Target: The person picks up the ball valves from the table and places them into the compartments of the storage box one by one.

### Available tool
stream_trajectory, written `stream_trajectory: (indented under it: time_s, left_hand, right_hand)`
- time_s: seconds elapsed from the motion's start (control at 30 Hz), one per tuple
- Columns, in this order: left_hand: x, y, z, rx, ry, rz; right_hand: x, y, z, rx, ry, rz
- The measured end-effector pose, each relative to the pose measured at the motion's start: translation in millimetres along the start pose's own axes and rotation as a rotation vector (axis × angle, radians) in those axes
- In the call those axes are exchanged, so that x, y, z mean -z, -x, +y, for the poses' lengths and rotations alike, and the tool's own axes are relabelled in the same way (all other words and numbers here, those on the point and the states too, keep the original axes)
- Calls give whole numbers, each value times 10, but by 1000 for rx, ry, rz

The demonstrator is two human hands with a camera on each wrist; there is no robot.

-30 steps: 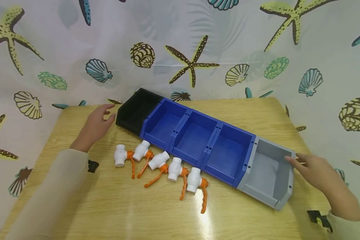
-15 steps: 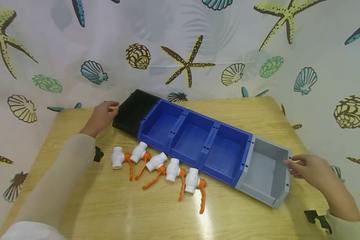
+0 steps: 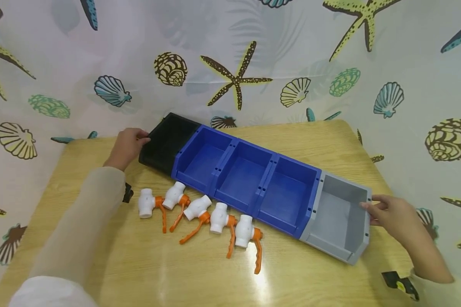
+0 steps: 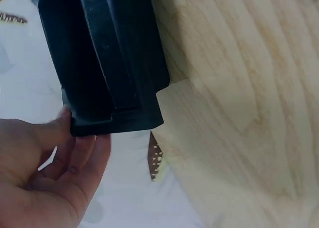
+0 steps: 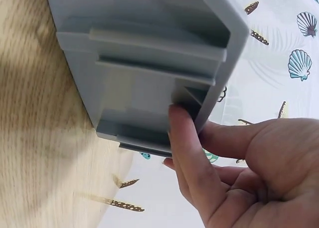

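My left hand [image 3: 126, 147] pinches the outer left edge of a black plastic bin [image 3: 173, 135]. In the left wrist view the thumb lies on one side of that bin's rim and the fingers on the other. At the opposite end my right hand [image 3: 397, 218] pinches the right wall of a grey bin [image 3: 332, 217]. The right wrist view shows fingers [image 5: 187, 143] against the grey wall [image 5: 134, 101]. Between these two bins stand three blue bins [image 3: 246, 177], side by side in one slanting row. No contents show in any bin.
Several white ball valves [image 3: 220, 217] with orange handles lie in a line on the wooden table [image 3: 169, 277], in front of the black and blue bins. A patterned cloth [image 3: 199, 38] with shells and starfish hangs behind the table and along its sides.
My left hand has moved from beside the black bin onto its edge and now pinches it. The right-hand fingers have closed on the grey bin's wall. The head view has shifted slightly.
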State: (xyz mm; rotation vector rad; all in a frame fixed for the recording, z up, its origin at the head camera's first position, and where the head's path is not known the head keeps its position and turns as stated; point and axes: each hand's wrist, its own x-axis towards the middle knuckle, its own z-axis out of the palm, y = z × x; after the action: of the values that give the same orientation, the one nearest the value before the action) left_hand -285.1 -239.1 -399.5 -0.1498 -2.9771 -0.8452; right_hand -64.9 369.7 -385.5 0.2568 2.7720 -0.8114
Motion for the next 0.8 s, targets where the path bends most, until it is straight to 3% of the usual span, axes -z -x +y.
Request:
stream_trajectory:
  time_s: [0.13,0.27,0.53,0.67,0.8]
  left_hand:
    - [-25,-18,73,7,-76,-4]
    - [-56,-58,110,-32,-136,-14]
    - [2,-9,5,-94,-204,2]
    - [33,51,-13,-90,-225,-6]
    - [56,80,-36,-46,-223,-25]
  right_hand:
    - [-26,9,30,8,-26,47]
    - [-64,31,98,8,-96,75]
    - [-88,-62,103,43,-209,71]
    - [-69,-114,48,58,-163,63]
    - [-34,-208,-7,80,-111,42]
